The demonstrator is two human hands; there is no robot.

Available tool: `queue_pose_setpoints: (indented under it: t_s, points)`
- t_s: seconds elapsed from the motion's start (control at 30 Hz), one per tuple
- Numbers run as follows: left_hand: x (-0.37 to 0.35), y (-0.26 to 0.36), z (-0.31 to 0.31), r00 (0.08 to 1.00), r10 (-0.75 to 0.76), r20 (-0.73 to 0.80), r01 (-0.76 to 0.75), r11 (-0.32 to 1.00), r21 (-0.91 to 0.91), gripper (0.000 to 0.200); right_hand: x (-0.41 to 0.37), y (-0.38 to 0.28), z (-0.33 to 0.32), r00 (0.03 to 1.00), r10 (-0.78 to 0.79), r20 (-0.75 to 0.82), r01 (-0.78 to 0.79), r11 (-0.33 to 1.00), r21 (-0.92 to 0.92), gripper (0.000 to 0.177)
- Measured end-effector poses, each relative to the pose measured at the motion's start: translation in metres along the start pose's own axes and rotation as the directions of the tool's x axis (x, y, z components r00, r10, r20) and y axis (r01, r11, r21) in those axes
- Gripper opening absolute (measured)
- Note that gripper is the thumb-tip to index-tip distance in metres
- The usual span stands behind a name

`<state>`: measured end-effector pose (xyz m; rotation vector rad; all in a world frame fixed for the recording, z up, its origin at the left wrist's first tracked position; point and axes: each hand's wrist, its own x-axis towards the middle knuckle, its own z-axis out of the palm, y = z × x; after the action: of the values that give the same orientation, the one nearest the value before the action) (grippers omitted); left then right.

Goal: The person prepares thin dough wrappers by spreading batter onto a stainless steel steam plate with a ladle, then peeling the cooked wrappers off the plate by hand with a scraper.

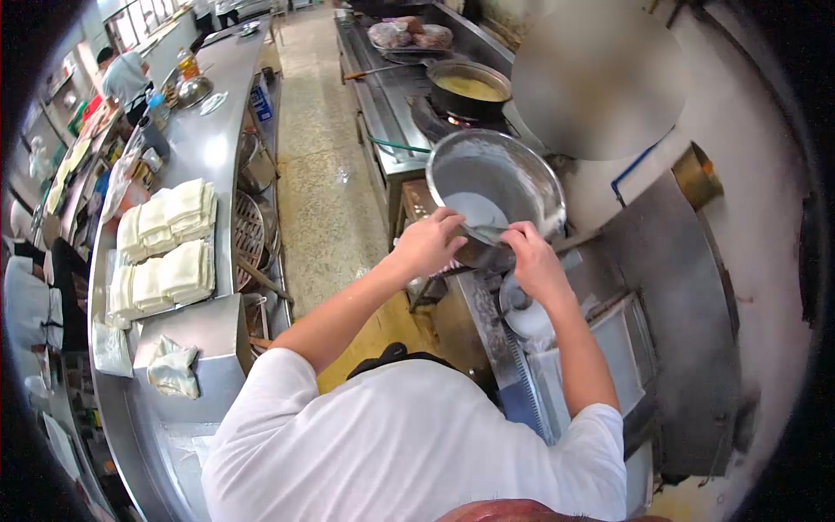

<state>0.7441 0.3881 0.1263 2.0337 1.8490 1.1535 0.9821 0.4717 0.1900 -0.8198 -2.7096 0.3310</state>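
Over the near rim of a large steel pot, my left hand and my right hand are close together. Between their fingertips stretches a thin greyish piece, too small to identify. My right hand pinches one end of it; my left fingers are bent around the other end. White liquid lies at the bottom of the tilted-looking pot, and whitish residue marks its inner wall.
Beyond the pot, a dark pan with yellowish content sits over a lit burner. A large round lid stands at right. Folded white cloths are stacked on the left steel counter. Another person works far left.
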Motion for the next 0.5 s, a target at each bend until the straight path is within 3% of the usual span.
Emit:
queue_pose_setpoints:
  t_s: [0.03,0.07,0.13,0.2,0.23,0.3,0.33,0.37,0.43,0.5]
  points:
    - [0.007,-0.011,0.0,0.999,-0.009,0.037,0.008,1.0,0.022,0.042,0.013,-0.014,-0.004,0.991,-0.056,-0.12,0.058,0.998,0.011,0.02]
    - [0.013,-0.02,0.002,0.999,-0.021,0.028,0.02,1.0,0.024,0.042,0.027,-0.016,-0.006,0.991,-0.069,-0.112,0.071,0.997,0.013,0.02]
    - [0.021,-0.029,0.002,0.986,0.0,0.169,-0.004,1.0,0.026,0.043,0.053,-0.004,-0.019,0.974,0.086,-0.211,-0.088,0.996,0.0,0.017]
    - [0.023,-0.035,0.008,0.987,0.006,0.158,-0.007,1.0,0.007,0.043,0.069,0.004,-0.046,0.919,0.294,-0.263,-0.289,0.955,0.059,0.022]
    - [0.024,-0.037,0.012,0.987,0.008,0.159,-0.008,1.0,0.001,0.043,0.074,0.007,-0.059,0.893,0.39,-0.224,-0.404,0.915,-0.017,0.032]
    - [0.028,-0.04,0.018,0.986,-0.003,0.168,0.006,1.0,-0.019,0.042,0.076,0.011,-0.072,0.893,0.432,-0.125,-0.449,0.839,-0.308,0.034]
    - [0.029,-0.041,0.022,0.987,-0.012,0.161,0.016,1.0,-0.021,0.042,0.074,0.017,-0.07,0.884,0.466,-0.049,-0.439,0.788,-0.431,0.033]
    - [0.03,-0.041,0.026,0.985,-0.02,0.17,0.027,0.999,-0.039,0.04,0.066,0.023,-0.057,0.886,0.462,-0.041,-0.433,0.791,-0.433,0.033]
    - [0.029,-0.045,0.035,0.99,-0.018,0.143,0.028,0.997,-0.07,0.036,0.05,0.032,-0.03,0.904,0.414,0.103,-0.257,0.721,-0.644,0.023]
    - [0.028,-0.049,0.04,0.995,-0.008,0.102,0.019,0.994,-0.104,0.035,0.037,0.027,-0.032,0.894,0.425,0.139,-0.254,0.738,-0.625,0.019]
